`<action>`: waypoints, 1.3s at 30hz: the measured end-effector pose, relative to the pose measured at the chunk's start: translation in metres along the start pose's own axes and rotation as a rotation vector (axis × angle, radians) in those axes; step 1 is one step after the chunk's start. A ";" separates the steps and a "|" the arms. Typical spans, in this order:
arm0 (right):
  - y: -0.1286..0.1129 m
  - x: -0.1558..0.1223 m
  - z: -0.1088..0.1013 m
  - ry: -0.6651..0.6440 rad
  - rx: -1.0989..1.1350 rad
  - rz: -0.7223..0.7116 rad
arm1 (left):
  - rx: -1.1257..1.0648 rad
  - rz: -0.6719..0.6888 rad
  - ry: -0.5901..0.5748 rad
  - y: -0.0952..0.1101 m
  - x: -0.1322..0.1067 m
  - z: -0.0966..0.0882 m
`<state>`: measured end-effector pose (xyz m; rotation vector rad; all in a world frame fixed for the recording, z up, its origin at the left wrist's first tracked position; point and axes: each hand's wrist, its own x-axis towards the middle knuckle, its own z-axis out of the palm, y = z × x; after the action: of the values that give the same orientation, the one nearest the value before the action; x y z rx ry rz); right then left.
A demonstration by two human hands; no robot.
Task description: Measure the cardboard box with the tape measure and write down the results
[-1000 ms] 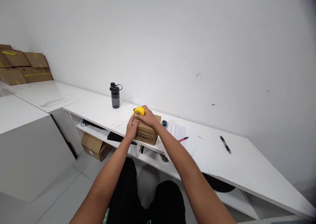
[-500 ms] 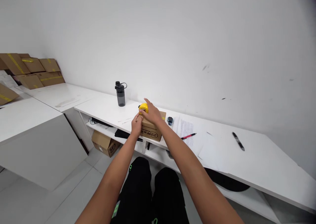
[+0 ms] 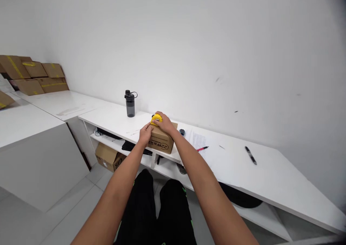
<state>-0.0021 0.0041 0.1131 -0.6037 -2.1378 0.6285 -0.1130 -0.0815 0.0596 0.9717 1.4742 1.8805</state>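
Note:
A small brown cardboard box [image 3: 161,142] with dark printing stands near the front edge of the white table. On its top, toward the far left, sits a yellow tape measure [image 3: 156,119]. My right hand [image 3: 165,123] is closed around the right side of the tape measure, its forearm passing over the box's right end. At the box's upper left corner, just below the tape measure, my left hand [image 3: 146,132] has its fingers pinched together. Whether they grip the box edge or the tape's end is too small to tell.
A dark water bottle [image 3: 130,103] stands behind on the left. Right of the box lie a small blue-black watch-like item [image 3: 182,132], paper sheets [image 3: 198,140], a red pen [image 3: 202,148] and a black pen [image 3: 251,155]. An open carton [image 3: 108,156] sits below; stacked cartons [image 3: 52,84] are far left.
My right hand's raised finger has come down over the tape measure. My left hand stays at the box's left corner. The whole view has shifted slightly.

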 end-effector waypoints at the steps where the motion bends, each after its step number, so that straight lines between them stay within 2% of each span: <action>1: 0.000 -0.001 -0.002 -0.014 -0.012 0.008 | 0.015 -0.012 0.007 0.002 0.000 0.000; 4: 0.001 -0.007 -0.015 -0.034 -0.059 0.065 | 0.044 -0.045 0.037 0.006 -0.002 0.002; 10: 0.018 -0.040 -0.069 -0.059 -0.020 0.143 | 0.073 0.009 0.037 0.009 -0.004 0.006; 13: 0.022 -0.050 -0.087 -0.075 -0.003 0.175 | 0.053 0.012 0.023 0.009 -0.002 0.006; 19: 0.021 -0.042 -0.103 -0.161 -0.055 0.208 | 0.034 -0.033 0.019 0.007 0.002 0.001; 23: 0.024 -0.045 -0.113 -0.162 -0.074 0.223 | 0.017 -0.034 0.020 0.002 0.006 -0.001; 27: 0.026 -0.050 -0.115 -0.145 -0.067 0.233 | 0.004 -0.029 0.020 -0.001 0.008 -0.002; 32: 0.020 -0.052 -0.120 -0.192 -0.106 0.231 | 0.002 -0.018 0.018 0.002 0.005 -0.003; 39: 0.021 -0.062 -0.126 -0.222 -0.142 0.326 | -0.008 -0.021 -0.018 -0.008 0.011 -0.006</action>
<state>0.1377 0.0113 0.1344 -1.0148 -2.3252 0.7525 -0.1242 -0.0742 0.0530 0.9640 1.4601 1.8566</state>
